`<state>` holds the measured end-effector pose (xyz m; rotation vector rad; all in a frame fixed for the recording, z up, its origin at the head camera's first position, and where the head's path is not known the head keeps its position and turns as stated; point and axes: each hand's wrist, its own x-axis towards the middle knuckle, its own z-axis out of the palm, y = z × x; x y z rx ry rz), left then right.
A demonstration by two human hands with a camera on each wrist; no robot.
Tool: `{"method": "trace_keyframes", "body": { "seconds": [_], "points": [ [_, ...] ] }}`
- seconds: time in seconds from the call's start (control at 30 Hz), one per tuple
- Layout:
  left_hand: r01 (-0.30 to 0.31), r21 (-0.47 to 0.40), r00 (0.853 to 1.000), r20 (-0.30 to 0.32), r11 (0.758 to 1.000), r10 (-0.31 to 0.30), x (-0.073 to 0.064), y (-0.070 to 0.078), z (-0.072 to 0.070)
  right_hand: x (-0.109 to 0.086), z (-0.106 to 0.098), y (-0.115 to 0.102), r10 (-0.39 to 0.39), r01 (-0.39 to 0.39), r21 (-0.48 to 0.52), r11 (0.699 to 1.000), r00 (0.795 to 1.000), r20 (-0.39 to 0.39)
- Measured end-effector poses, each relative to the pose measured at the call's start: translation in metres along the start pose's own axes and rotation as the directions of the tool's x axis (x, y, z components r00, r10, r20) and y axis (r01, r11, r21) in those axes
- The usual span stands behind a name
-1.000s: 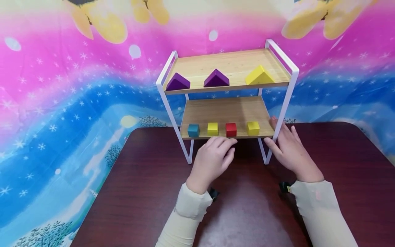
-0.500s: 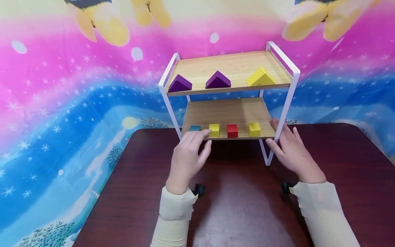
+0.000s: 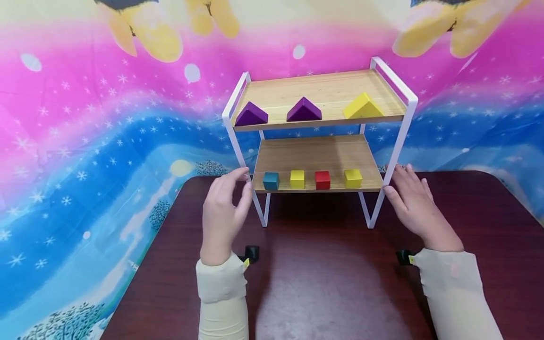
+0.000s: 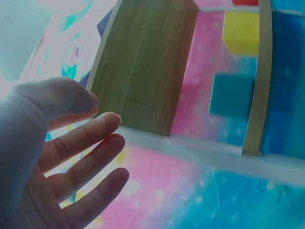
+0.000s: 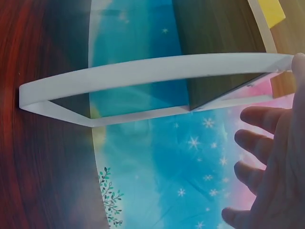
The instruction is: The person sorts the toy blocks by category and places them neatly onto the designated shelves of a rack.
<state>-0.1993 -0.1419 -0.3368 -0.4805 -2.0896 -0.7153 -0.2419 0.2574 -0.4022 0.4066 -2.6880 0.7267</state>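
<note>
A two-tier shelf with wooden boards [image 3: 314, 146] and a white metal frame [image 3: 399, 146] stands on the table. My left hand [image 3: 223, 208] is at its left leg, fingers loosely extended, fingertips right at the white frame; the palm is bare in the left wrist view. On the other side my right hand [image 3: 420, 208] lies along the right leg, its thumb at the frame and its fingers apart. The lower board carries a teal cube [image 3: 271, 181], a yellow cube [image 3: 297, 179], a red cube [image 3: 322, 180] and a second yellow cube [image 3: 352, 178] in a row.
Along the front of the top board sit two purple triangular blocks, a left one [image 3: 251, 114] and a middle one [image 3: 304, 109], and a yellow triangular block [image 3: 363, 106] at the right. A dark red-brown table [image 3: 323, 283] bears the shelf. Behind hangs a colourful printed cloth [image 3: 127, 94].
My left hand has moved left from below the cubes, past the teal cube, to the shelf's left leg. The right hand has shifted slightly outward along the right leg. The blocks stay put.
</note>
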Motion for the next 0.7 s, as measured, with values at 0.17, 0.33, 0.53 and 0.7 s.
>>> {"method": "trace_keyframes", "body": {
  "seconds": [0.17,0.33,0.53,0.7],
  "points": [
    [0.051,0.029,0.998,-0.033,0.998,-0.050,-0.001,-0.012,-0.005,-0.002,-0.002,0.006,0.019,-0.019,0.004,1.000,1.000,0.007],
    [0.055,0.034,0.998,-0.035,0.998,-0.054,0.005,-0.021,0.003,-0.001,-0.005,0.012,0.015,-0.015,0.040,0.999,1.000,-0.005],
    [0.057,0.161,0.998,0.029,0.985,-0.062,0.013,-0.045,0.017,0.003,-0.006,0.027,0.026,-0.026,0.077,0.997,1.000,-0.002],
    [0.004,0.274,0.987,0.153,0.962,-0.048,0.021,-0.064,0.024,0.011,-0.013,0.049,0.061,-0.063,0.057,0.996,0.998,0.028]
  ]
}}
